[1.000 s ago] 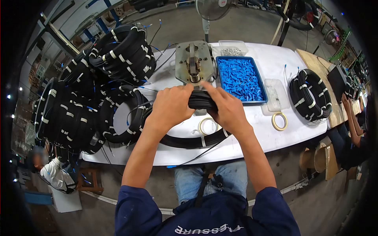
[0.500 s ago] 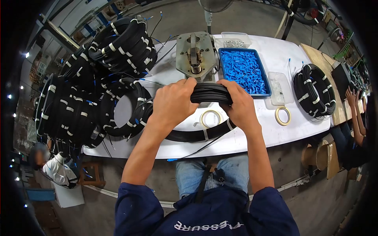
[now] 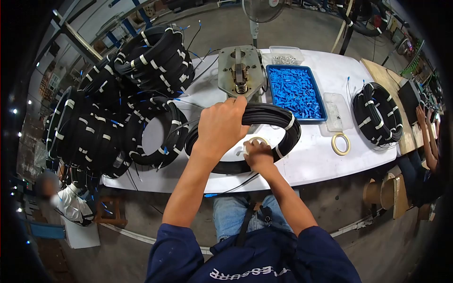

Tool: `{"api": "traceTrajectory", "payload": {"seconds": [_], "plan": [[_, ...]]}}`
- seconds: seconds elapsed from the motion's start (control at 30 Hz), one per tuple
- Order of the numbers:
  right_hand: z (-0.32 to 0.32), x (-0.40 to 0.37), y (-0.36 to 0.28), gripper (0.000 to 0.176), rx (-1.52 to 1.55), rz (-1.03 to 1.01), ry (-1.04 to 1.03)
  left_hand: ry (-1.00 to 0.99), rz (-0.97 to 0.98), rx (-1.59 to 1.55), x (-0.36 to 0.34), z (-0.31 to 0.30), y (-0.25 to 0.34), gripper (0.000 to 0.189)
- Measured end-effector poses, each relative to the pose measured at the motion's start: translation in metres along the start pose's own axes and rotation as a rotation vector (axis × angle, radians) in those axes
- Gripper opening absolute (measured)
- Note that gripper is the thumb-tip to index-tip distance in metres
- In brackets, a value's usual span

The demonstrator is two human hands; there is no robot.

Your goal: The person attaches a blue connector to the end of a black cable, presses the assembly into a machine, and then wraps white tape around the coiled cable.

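Observation:
My left hand [image 3: 222,125] is closed around the upper left part of a black cable coil [image 3: 288,123], which lies on the white table in front of me. A white tape band wraps the coil at its lower right. Inside the ring, the curled fingers of my right hand [image 3: 259,155] grip a roll of cream tape [image 3: 260,139]. Those fingers hide most of the roll. One cable end with a blue tip [image 3: 211,195] sticks out past the table's front edge.
Taped black coils [image 3: 155,61] are piled at the left. Behind my hands stands a metal press [image 3: 241,70], beside a tray of blue connectors [image 3: 295,92]. To the right are a clear plastic box [image 3: 335,113], another tape roll [image 3: 340,144] and a coil [image 3: 377,113]. A co-worker's hands [image 3: 424,118] show far right.
My right hand has let go of the coil's upper right part and moved down to the tape roll inside the ring. My left hand still holds the coil, which now lies flatter.

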State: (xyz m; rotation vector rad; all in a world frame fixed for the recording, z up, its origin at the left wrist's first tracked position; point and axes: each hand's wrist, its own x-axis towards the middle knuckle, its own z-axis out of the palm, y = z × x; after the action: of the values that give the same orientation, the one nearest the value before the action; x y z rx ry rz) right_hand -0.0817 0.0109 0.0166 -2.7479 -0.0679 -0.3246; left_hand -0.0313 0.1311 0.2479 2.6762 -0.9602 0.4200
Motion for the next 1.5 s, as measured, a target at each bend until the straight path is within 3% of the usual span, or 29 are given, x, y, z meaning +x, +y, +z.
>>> {"api": "traceTrajectory", "payload": {"seconds": [0.17, 0.23, 0.3, 0.37, 0.43, 0.57, 0.73, 0.83, 1.03, 1.2, 1.3, 1.5], "plan": [[0.023, 0.016, 0.009, 0.021, -0.010, 0.026, -0.191, 0.031, 0.008, -0.022, -0.001, 0.004, -0.005, 0.037], [0.024, 0.016, 0.010, 0.015, -0.010, 0.022, -0.149, 0.038, 0.010, -0.030, -0.002, 0.002, -0.007, 0.036], [0.012, 0.017, 0.004, 0.012, 0.249, 0.011, 0.081, 0.025, -0.037, -0.027, -0.001, 0.003, -0.009, 0.034], [-0.009, 0.021, -0.003, 0.012, 0.282, 0.030, 0.149, 0.038, -0.038, -0.035, 0.000, 0.003, -0.011, 0.033], [-0.050, 0.022, -0.015, 0.013, 0.902, 0.087, 0.063, 0.046, -0.039, -0.040, 0.000, 0.005, -0.013, 0.032], [-0.119, 0.006, -0.044, 0.018, 1.575, 0.200, 0.019, 0.009, -0.013, -0.093, 0.007, 0.004, -0.022, 0.032], [-0.160, 0.004, -0.066, 0.016, 1.779, 0.343, 0.169, -0.154, 0.068, -0.212, 0.011, -0.016, -0.024, 0.039], [-0.162, 0.011, -0.072, 0.015, 1.797, 0.381, 0.292, -0.207, 0.149, -0.330, 0.011, -0.023, -0.026, 0.042], [-0.157, 0.011, -0.093, 0.016, 1.774, 0.538, 0.442, -0.326, 0.030, -0.403, 0.007, -0.031, -0.017, 0.042], [-0.150, 0.009, -0.105, 0.015, 1.733, 0.512, 0.579, -0.071, 0.125, -0.314, -0.002, -0.018, -0.015, 0.051], [-0.150, 0.009, -0.105, 0.014, 1.666, 0.470, 0.551, -0.131, 0.007, -0.274, -0.001, -0.019, -0.012, 0.041], [-0.151, 0.002, -0.109, 0.013, 1.561, 0.435, 0.560, 0.008, 0.021, -0.281, -0.007, -0.012, -0.011, 0.037]]}}
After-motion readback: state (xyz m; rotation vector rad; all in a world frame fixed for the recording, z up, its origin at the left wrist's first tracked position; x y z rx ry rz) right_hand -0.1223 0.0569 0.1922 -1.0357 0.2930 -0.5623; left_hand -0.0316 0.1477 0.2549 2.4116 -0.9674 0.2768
